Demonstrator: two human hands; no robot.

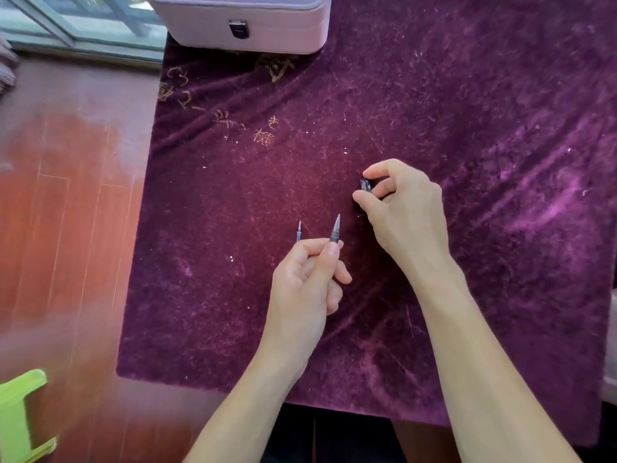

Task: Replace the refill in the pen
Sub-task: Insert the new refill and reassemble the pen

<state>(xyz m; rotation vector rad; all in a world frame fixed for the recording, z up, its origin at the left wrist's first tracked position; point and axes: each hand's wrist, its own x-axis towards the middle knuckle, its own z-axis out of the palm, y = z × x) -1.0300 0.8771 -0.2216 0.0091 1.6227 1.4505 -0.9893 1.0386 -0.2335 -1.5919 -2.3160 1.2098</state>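
Observation:
My left hand is closed around two thin items that point away from me. One is a slim refill with a fine tip on the left. The other is the pen, with a grey grip and a pointed tip, pinched between thumb and forefinger. My right hand hovers just right of them over the purple cloth, its fingertips pinching a small dark piece, probably a pen cap. Most of that piece is hidden by the fingers.
A purple velvet cloth covers the table. A pale lilac case with a dark clasp stands at the far edge. A wooden floor lies to the left, with a green stool at the lower left corner.

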